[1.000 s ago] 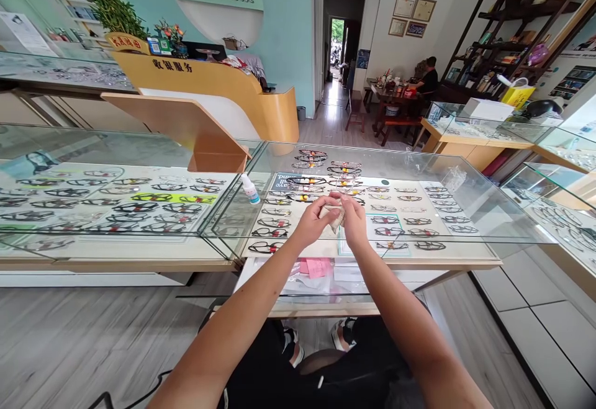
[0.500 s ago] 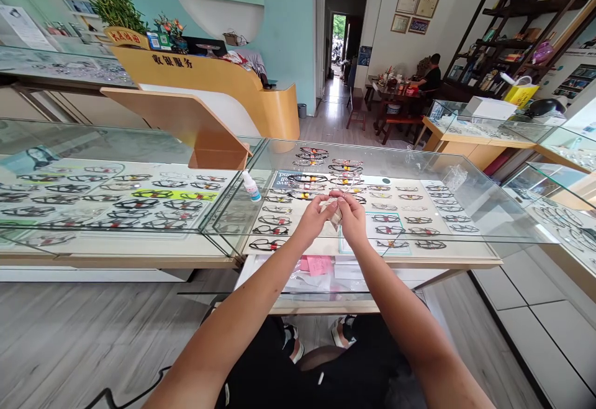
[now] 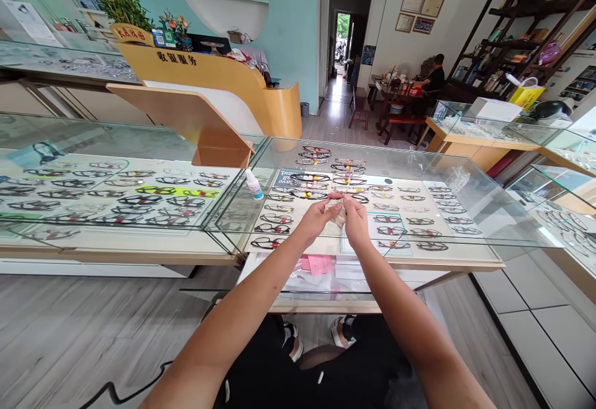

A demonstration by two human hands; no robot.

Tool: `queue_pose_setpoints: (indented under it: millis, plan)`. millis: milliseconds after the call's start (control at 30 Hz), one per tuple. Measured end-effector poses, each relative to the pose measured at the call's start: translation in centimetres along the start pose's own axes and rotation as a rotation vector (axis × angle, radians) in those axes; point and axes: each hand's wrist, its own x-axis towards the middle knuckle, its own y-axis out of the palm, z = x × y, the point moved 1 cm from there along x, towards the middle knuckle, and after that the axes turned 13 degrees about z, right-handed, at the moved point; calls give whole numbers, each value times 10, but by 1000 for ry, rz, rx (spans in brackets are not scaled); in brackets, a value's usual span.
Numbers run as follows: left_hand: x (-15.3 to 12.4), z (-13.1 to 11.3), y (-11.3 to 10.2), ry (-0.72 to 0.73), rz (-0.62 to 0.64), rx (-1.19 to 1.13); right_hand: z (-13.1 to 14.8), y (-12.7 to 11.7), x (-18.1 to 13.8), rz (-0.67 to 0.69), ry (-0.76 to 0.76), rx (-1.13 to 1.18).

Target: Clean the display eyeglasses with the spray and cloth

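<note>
My left hand (image 3: 315,221) and my right hand (image 3: 356,218) meet above the glass display case (image 3: 465,210), both pinched on a small beige cloth (image 3: 337,211). A thin pair of glasses seems to be wrapped in the cloth, but it is too small to be sure. Rows of eyeglass frames (image 3: 321,179) lie on the glass just beyond my fingers. A small white dropper bottle (image 3: 254,184) stands upright on the case to the left of my left hand.
A second glass case (image 3: 93,142) full of frames adjoins on the left. Behind it stands a curved wooden reception counter (image 3: 223,80). A person (image 3: 434,76) sits at a table at the back right. An open drawer (image 3: 321,272) with pink notes is under the case.
My hands stay together on the cloth, with small finger shifts. The view has tilted slightly.
</note>
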Motion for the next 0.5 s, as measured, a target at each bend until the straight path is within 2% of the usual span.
queue_pose_setpoints:
  millis: [167, 400, 500]
  plan:
    - [1, 2, -2, 5, -27, -74, 1, -1, 2, 53, 17, 48]
    - [-6, -5, -4, -32, 140, -49, -5, -9, 4, -43, 51, 126]
    - [-6, -3, -4, 0, 133, -22, -4, -8, 4, -25, 49, 92]
